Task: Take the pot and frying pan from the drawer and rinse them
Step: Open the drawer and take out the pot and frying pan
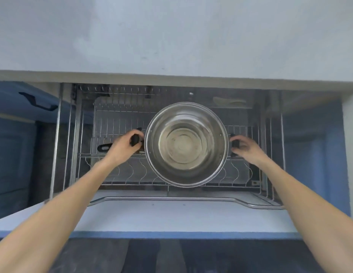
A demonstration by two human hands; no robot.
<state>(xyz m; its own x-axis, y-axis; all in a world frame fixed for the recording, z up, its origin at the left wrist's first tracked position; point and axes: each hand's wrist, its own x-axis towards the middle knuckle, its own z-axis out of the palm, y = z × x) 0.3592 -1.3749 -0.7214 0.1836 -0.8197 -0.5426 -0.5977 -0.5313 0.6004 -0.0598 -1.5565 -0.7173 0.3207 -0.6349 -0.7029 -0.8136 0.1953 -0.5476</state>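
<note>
Between both hands, a round stainless-steel pot (pixel 186 144) sits over the open wire-rack drawer (pixel 120 174).
Left hand (pixel 123 144) fingers curl shut around the pot's black side handle (pixel 135 139); right hand (pixel 245 146) fingers wrap the opposite black handle (pixel 235 143). Behind the left fingers, a black pan handle (pixel 104 147) pokes out.

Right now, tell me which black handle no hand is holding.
The long black handle poking out left of the left hand; the pot handles are both held.
</note>
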